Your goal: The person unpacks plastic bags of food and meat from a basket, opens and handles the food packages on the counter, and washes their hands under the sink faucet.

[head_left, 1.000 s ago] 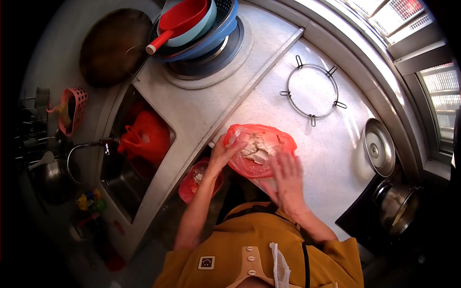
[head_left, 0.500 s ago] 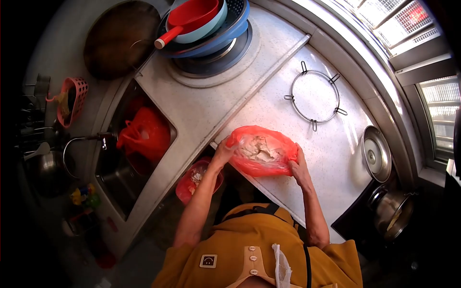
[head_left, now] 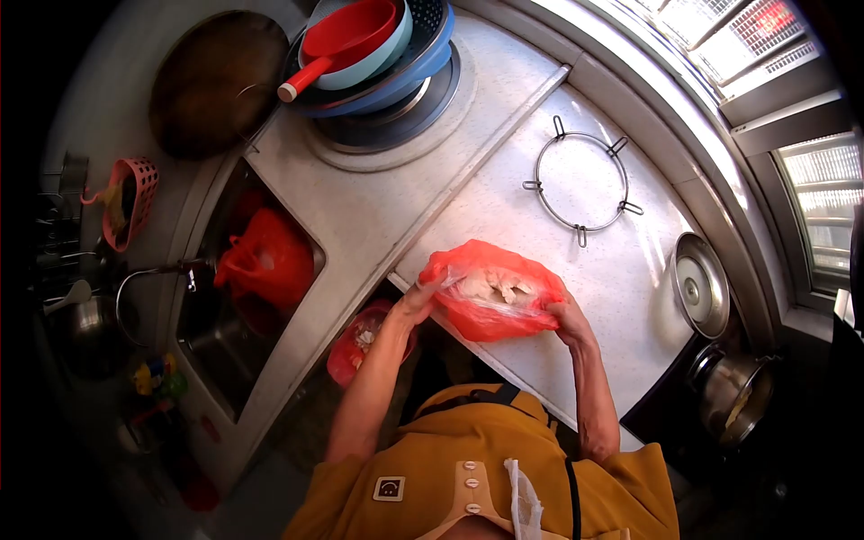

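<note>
Between my hands is a red plastic bag (head_left: 490,324) at the front edge of the counter. Its mouth gapes upward, with a clear plastic liner at the rim. Pale, whitish pieces (head_left: 499,286) show inside; I cannot tell what they are. My left hand (head_left: 417,301) grips the bag's left rim, fingers partly hidden by the plastic. On the other side, my right hand (head_left: 570,319) is closed on the bag's right edge. The bag's underside is hidden.
Beyond the bag lies a wire ring stand (head_left: 583,182). A metal lid (head_left: 699,286) leans at the right, near a pot (head_left: 736,396). Stacked basins (head_left: 378,90) stand at the back. Left is a sink (head_left: 216,360) holding another red bag (head_left: 270,261). A red bin (head_left: 355,346) sits below.
The bag's right side has dropped slightly and its opening looks narrower. My right hand has shifted a little toward me and right. The whole view has moved slightly.
</note>
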`<state>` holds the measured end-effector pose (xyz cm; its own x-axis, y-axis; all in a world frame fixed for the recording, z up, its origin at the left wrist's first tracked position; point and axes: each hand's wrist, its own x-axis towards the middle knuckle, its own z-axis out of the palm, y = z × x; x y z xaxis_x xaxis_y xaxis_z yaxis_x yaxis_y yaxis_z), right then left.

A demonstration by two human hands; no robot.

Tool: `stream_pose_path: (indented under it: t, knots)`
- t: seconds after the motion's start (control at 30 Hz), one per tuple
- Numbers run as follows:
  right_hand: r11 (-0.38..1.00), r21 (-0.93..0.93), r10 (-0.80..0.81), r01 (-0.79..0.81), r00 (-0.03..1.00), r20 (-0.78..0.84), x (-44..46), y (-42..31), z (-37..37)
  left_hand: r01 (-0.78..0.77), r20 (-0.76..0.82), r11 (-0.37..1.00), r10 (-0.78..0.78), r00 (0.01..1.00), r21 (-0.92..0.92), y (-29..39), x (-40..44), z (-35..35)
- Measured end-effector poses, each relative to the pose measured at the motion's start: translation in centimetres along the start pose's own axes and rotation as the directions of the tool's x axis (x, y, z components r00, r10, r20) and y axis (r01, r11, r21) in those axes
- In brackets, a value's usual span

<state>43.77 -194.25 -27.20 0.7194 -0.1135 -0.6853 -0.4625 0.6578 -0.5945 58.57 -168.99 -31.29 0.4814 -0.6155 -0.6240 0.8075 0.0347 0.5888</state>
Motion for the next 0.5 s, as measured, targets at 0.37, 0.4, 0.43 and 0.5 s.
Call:
stream_pose_path:
  t: [0.37,0.4,0.43,0.5]
  knots:
    - [0.993,0.039,-0.108,0.112,0.990,-0.087,-3.6,-2.3,-5.2,0.047,0.210,0.998,-0.053,0.976,0.032,-0.6,3.1,7.8]
    - [0.989,0.042,-0.138,0.143,0.985,-0.108,-4.0,-2.7,-5.5,0.064,0.287,0.998,-0.063,0.956,0.007,-0.5,3.8,8.5]
    - [0.988,0.042,-0.144,0.150,0.983,-0.115,-4.2,-3.0,-6.0,0.065,0.296,0.998,-0.065,0.953,0.009,-0.6,4.3,9.4]
    - [0.984,0.040,-0.166,0.173,0.977,-0.136,-4.7,-3.4,-7.2,0.163,0.304,0.986,-0.147,0.941,-0.028,-1.0,5.3,10.9]
